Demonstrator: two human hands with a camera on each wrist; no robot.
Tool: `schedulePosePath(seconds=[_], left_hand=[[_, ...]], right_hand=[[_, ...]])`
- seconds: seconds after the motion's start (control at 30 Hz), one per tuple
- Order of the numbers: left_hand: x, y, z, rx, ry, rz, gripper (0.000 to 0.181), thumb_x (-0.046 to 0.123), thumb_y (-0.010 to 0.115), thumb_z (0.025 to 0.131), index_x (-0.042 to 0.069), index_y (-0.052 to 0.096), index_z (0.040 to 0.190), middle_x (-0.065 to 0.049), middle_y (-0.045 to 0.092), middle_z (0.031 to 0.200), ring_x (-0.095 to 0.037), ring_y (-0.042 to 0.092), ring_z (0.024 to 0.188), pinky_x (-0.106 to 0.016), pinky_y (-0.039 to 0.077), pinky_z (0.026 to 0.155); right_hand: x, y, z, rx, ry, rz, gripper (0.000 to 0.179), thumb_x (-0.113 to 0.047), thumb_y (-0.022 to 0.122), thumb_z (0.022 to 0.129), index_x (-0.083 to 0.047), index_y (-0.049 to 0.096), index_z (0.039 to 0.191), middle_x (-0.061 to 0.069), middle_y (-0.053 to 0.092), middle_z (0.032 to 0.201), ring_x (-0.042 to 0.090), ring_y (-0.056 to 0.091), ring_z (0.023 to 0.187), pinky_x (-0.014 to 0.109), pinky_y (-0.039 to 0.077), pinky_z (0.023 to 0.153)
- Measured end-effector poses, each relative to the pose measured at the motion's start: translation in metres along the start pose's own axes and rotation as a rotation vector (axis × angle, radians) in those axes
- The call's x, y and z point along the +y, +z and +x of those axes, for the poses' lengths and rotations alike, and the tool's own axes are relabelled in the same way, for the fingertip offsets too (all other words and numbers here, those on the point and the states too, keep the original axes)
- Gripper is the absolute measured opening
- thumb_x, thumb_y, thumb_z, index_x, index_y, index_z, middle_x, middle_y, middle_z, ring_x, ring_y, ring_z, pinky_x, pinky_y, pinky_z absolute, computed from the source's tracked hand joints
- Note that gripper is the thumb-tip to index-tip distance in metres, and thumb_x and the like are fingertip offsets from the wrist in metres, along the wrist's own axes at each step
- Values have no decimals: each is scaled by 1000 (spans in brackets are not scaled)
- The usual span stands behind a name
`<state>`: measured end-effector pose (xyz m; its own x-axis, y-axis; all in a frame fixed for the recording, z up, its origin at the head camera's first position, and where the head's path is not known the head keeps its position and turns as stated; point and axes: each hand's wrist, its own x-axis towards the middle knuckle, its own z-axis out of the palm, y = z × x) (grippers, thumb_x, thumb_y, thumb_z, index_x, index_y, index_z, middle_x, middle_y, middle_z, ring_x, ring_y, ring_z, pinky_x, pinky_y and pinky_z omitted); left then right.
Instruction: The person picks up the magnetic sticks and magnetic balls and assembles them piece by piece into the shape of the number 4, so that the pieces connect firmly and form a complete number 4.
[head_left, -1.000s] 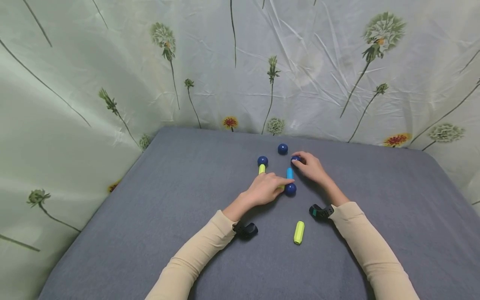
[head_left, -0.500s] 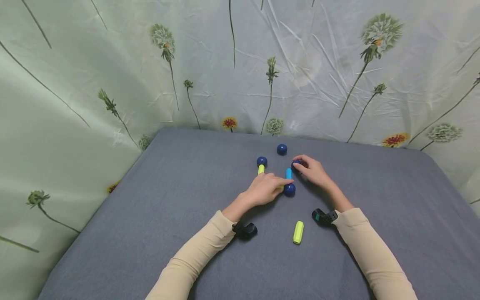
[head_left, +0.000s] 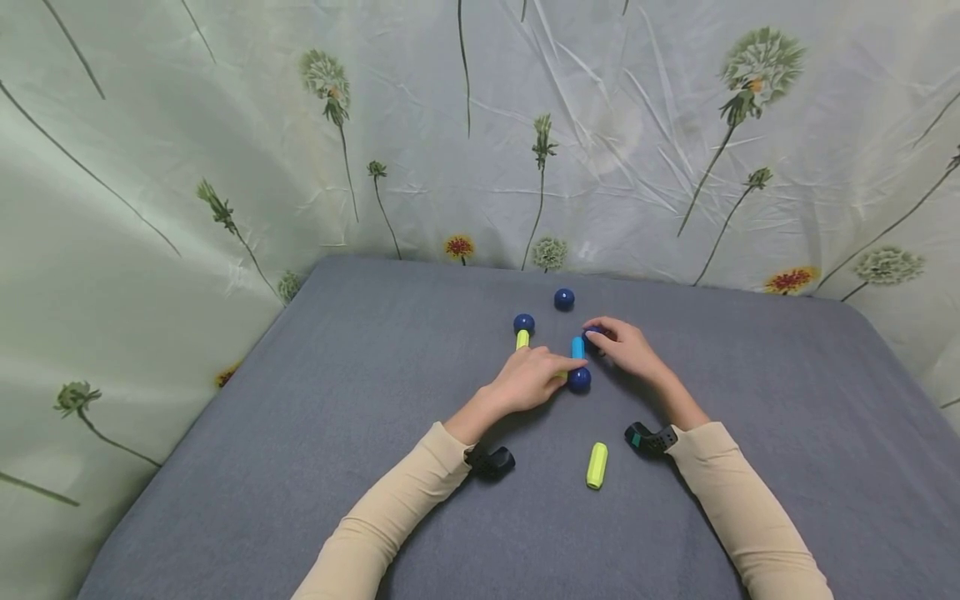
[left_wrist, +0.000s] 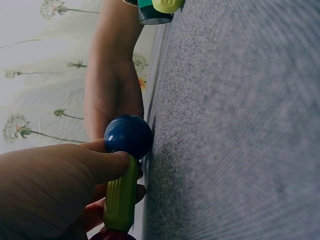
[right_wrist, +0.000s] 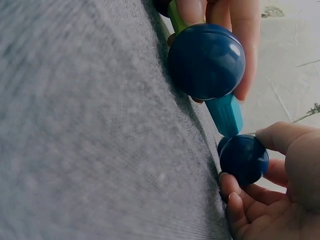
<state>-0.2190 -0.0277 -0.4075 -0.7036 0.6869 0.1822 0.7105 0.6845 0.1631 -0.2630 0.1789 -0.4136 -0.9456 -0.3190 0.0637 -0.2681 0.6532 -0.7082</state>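
In the head view my left hand [head_left: 528, 379] grips a yellow-green rod [left_wrist: 121, 195] joined to a dark blue ball [head_left: 579, 380]. Its thumb lies along the rod beside that ball, and a dark red ball [left_wrist: 112, 235] shows at the rod's other end in the left wrist view. A light blue rod [head_left: 577, 348] runs from the blue ball away from me. My right hand [head_left: 628, 348] pinches another dark blue ball [right_wrist: 244, 160] between thumb and fingers, close to the light blue rod's far end. I cannot tell whether they touch.
A loose dark blue ball [head_left: 564, 299] lies farther back. Beyond the left hand, another yellow-green rod [head_left: 522, 338] meets a dark blue ball [head_left: 523, 323]. A separate yellow-green rod [head_left: 597, 466] lies nearer me on the grey cloth [head_left: 300, 467]. A flowered curtain [head_left: 420, 125] hangs behind.
My right hand has drawn its blue ball slightly toward me, alongside the light blue rod's far end. The left hand has kept its place.
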Motion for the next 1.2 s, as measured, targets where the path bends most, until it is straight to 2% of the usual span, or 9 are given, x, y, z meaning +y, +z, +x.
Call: schedulePosePath(seconds=[0.2,0.5,0.97,1.2], left_hand=[[0,1,0,2,1,-3,35,21,53,95,28,58,129,10,68,115,-10,55,71,-19,31,54],[0,0,0,5,5,-12,35,20,54,95,27,58,129,10,68,116,-10,54,69,-18,30,54],[0,1,1,0,9,-10,35,20,54,95,27,58,129,10,68,116,-11,56,72,-18,32,55],[-1,1,1,0,7,-5,35,20,54,95,28,58,129,11,68,115,-11,55,71,-19,32,55]], right_hand=[[-1,3,3,31,16,-2,37,-26,46,99,0,55,124,22,62,113,25,62,88,27,47,73],[-3,7,11,23,24,14,36,-24,48,98,-1,56,124,22,61,115,29,62,92,26,47,72],[-7,9,12,29,-6,33,35,-24,49,97,-2,56,124,21,62,112,22,59,85,26,44,69],[-5,11,13,51,-14,20,35,-22,50,97,-1,57,124,22,60,116,26,59,90,27,43,73]])
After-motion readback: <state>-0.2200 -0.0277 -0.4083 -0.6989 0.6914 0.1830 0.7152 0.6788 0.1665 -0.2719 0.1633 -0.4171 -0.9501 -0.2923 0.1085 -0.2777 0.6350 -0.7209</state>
